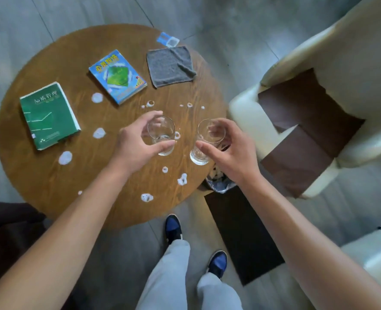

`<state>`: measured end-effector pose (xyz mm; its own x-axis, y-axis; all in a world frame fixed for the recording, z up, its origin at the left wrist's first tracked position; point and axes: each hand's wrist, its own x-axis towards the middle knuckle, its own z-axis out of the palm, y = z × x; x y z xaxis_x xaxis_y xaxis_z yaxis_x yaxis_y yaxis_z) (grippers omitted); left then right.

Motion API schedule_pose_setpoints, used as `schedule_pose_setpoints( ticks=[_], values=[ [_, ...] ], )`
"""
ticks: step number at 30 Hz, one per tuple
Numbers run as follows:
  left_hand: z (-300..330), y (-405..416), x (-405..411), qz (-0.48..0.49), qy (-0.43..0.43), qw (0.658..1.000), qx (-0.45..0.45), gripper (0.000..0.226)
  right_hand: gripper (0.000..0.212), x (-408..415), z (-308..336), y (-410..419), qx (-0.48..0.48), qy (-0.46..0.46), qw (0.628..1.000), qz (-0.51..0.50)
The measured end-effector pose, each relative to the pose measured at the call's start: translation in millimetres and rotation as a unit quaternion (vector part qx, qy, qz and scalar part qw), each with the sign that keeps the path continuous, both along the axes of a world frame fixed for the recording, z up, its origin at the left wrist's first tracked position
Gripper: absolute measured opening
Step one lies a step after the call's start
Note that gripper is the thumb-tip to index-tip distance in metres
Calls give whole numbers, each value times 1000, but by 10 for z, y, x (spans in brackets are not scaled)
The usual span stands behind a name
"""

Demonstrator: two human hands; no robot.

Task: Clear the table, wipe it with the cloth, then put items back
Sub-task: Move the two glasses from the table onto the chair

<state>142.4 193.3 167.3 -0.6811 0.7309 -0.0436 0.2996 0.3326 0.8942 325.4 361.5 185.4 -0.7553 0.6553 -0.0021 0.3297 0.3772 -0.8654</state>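
Observation:
A round wooden table [50, 175] carries a green book [48, 115] at the left, a blue book [118, 76] in the middle and a grey cloth [170, 66] at the far right. Several wet spots and foam blobs [65, 157] dot the wood. My left hand [135, 146] curls round a clear glass [162, 135]. My right hand [229, 151] curls round a second clear glass [204, 146] near the table's right edge. Whether either glass is lifted off the wood I cannot tell.
A small blue-and-white packet [168, 40] lies at the table's far edge. A cream armchair [352, 63] with a brown cushion [308, 130] stands to the right. A lined waste bin [218, 182] and a dark box [243, 236] sit on the floor beside my feet.

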Motion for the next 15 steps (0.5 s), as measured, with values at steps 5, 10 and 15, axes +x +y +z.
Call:
schedule_pose_setpoints(
  ticks=[5,10,15],
  values=[
    [-52,228,604,1,15,1000,-20,70,67,618,-32,184,0,-3,1000,-13],
    [-77,461,1261,4,53,997,-50,71,67,1252,-55,395,-4,-7,1000,-26],
    [-109,789,1814,13,57,997,-52,70,74,1817,-177,677,-14,-22,999,-40]
  ],
)
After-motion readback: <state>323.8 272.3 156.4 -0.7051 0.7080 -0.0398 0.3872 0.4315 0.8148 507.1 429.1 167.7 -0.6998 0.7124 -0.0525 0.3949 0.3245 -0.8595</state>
